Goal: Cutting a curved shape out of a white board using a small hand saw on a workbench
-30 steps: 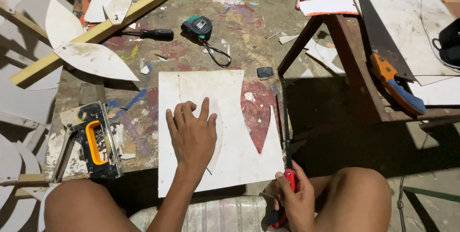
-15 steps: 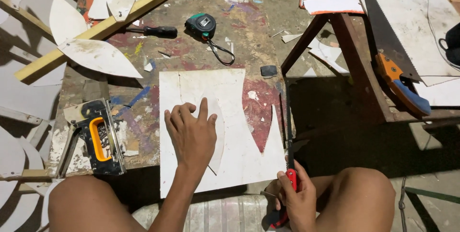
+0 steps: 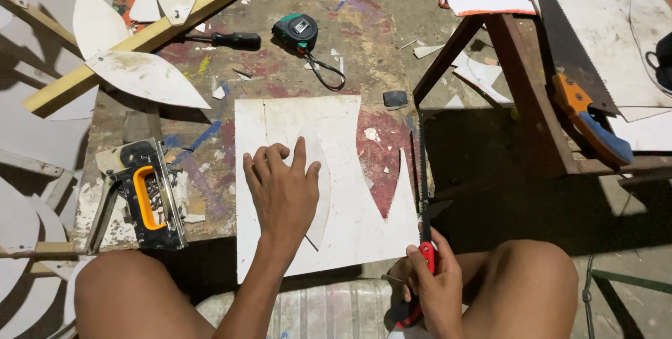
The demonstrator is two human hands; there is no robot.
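Observation:
My left hand [image 3: 283, 192] lies flat, fingers apart, on a white leaf-shaped template [image 3: 318, 192] that rests on a white board [image 3: 350, 227] with a leaf-shaped notch cut from its far right edge. My right hand [image 3: 434, 286] grips the red handle of a thin narrow-bladed saw [image 3: 423, 178]. The blade runs along the board's right edge, pointing away from me. My bare knees frame the near edge of the board.
A staple gun [image 3: 143, 195] lies to the left. A tape measure [image 3: 295, 31], a screwdriver [image 3: 231, 40], a wooden batten [image 3: 161, 27] and white leaf cut-outs [image 3: 143, 76] lie beyond. At right, a wooden bench [image 3: 532, 101] carries a hand saw [image 3: 581, 80].
Both hands stay where they were. Only the view has shifted slightly.

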